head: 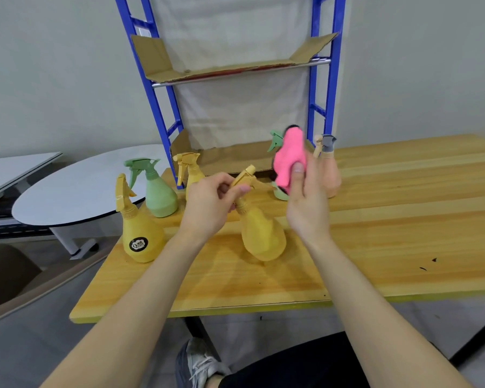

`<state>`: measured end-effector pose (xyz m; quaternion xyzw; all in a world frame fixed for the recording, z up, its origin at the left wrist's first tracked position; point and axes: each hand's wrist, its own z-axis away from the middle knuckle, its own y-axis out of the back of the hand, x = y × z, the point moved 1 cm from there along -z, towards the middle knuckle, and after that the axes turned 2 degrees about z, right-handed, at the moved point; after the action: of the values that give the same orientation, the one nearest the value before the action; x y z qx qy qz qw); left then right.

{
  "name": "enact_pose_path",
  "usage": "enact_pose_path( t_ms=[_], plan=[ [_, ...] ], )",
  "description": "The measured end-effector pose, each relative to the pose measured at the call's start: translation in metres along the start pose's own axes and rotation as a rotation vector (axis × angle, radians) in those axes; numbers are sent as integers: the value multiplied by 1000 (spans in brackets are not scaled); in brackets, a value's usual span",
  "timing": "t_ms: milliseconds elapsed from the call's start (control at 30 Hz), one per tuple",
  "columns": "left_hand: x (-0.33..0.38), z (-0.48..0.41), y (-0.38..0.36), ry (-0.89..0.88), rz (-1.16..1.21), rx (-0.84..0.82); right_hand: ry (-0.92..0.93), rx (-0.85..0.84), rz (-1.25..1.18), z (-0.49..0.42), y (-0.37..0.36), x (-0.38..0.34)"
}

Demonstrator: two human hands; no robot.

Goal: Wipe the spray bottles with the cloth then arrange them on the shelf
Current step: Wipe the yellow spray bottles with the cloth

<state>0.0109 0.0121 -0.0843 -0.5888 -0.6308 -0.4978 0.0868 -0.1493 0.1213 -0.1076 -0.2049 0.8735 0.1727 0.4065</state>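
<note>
My left hand point(207, 205) grips the spray head of a yellow spray bottle point(262, 233), which is tilted, its base near the wooden table point(389, 225). My right hand point(305, 203) holds a pink cloth point(289, 156) just right of that bottle's nozzle, apart from it. Another yellow bottle point(140, 233) with a black label stands at the front left, a green one point(158, 194) behind it, and a third yellow one point(189, 170) beside the shelf leg. A peach bottle point(331, 169) with a grey nozzle and a green bottle point(277, 141), mostly hidden by the cloth, stand at the right.
A blue metal shelf frame point(163, 116) stands at the table's back, with cardboard liners on its upper level point(230, 70) and lower level point(235, 159). A round white table point(76, 191) sits to the left. My shoe point(199, 362) shows below the table edge.
</note>
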Motion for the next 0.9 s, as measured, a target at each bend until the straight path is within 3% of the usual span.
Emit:
enact_pose_path(
  t_ms=[100, 167, 300, 467, 567, 633, 767, 900],
  plan=[
    [2, -3, -6, -68, 33, -30, 60, -297, 15, 7, -14, 5],
    [2, -5, -5, -112, 4, -64, 97, -355, -8, 8, -15, 12],
    [7, -6, -2, -188, -62, -241, 0, -295, -16, -4, -4, 23],
    [3, -6, -7, -118, -56, -260, 2, -135, 218, 5, -1, 36],
    [3, -2, -9, -82, -20, -243, -141, -95, 148, 6, 8, 37],
    [5, -2, -8, -79, 11, -220, -111, -117, 101, 0, 16, 28],
    [10, -6, -10, -149, -4, -203, 81, -366, 99, -12, 16, 5],
    [12, -7, -9, -106, 2, -163, 84, -243, 216, -13, 11, 11]
  ],
)
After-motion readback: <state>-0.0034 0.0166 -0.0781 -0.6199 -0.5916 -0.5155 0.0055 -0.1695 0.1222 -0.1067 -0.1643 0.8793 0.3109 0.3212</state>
